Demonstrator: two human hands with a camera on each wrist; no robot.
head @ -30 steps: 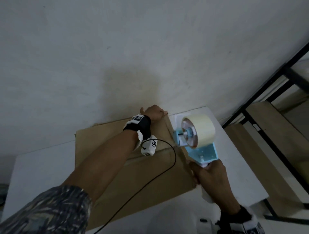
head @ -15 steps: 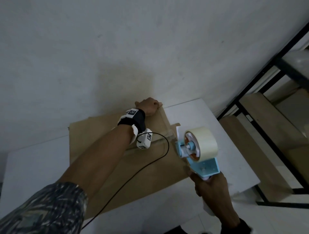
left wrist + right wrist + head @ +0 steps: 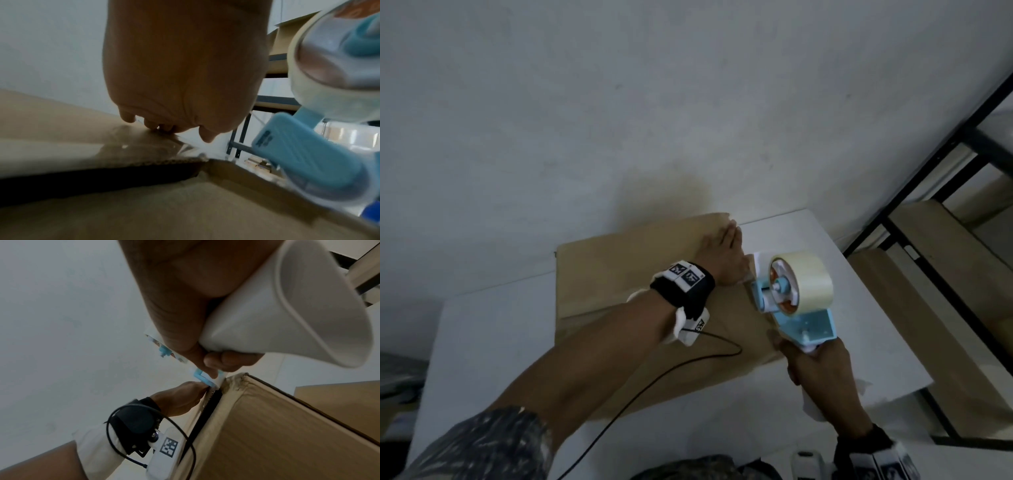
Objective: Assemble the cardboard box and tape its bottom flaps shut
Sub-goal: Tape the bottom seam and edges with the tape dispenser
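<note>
A brown cardboard box (image 3: 619, 274) lies on the white table (image 3: 866, 308) with its flaps up. My left hand (image 3: 726, 253) rests flat on the far flap near the box's right edge. In the left wrist view its fingertips (image 3: 160, 129) press a strip of clear tape (image 3: 144, 146) onto the flap. A dark gap (image 3: 102, 175) shows between the two flaps. My right hand (image 3: 815, 370) grips the white handle (image 3: 277, 313) of a blue tape dispenser (image 3: 798, 298), whose head sits at the box's right edge beside my left hand.
A wall rises right behind the table. A black metal rack (image 3: 928, 192) with cardboard sheets (image 3: 945, 257) stands to the right, past the table's edge. A black cable (image 3: 654, 387) runs from my left wrist across the box.
My left hand's fingers, curled over the box's far edge before, now lie straight and flat on the flap. The dispenser has come close beside that hand.
</note>
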